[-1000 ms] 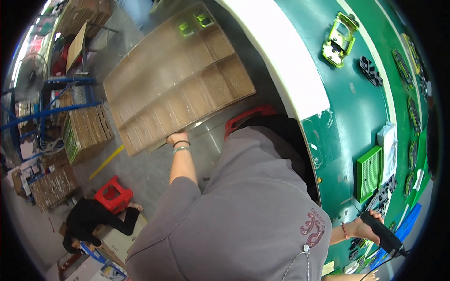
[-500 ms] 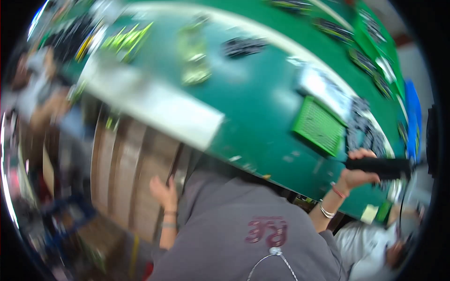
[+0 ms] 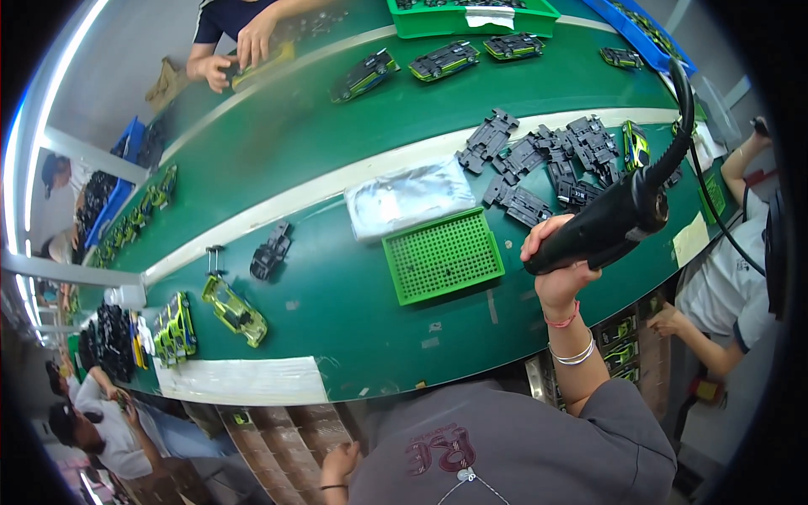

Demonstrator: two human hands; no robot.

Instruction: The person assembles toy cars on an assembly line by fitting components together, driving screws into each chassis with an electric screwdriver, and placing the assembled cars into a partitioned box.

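A black corded electric screwdriver [image 3: 593, 227] is gripped in my right hand [image 3: 560, 273], raised over the right part of the green bench. Its ribbed cable end tilts up and to the right; the bit is out of sight. Down at the bench's near edge, my left hand [image 3: 341, 463] hangs beside a divided cardboard box [image 3: 290, 442], fingers loosely bent and nothing seen in them. Several black toy car chassis [image 3: 522, 156] lie piled beyond the screwdriver. A green perforated basket [image 3: 443, 257] sits left of my right hand, touching a clear plastic-wrapped pack [image 3: 410, 199].
On the bench's left are one chassis [image 3: 271, 251], a yellow-green car shell [image 3: 236, 311] and several more shells [image 3: 175, 328]. A conveyor belt [image 3: 320, 130] carries cars past a green bin [image 3: 475, 21]. People work across the belt and on both sides; a cable [image 3: 715, 219] hangs at right.
My view has swung, bringing the conveyor and the person across it into sight. The screwdriver stays in my right hand, now tilted upward. My left hand sits lower in view.
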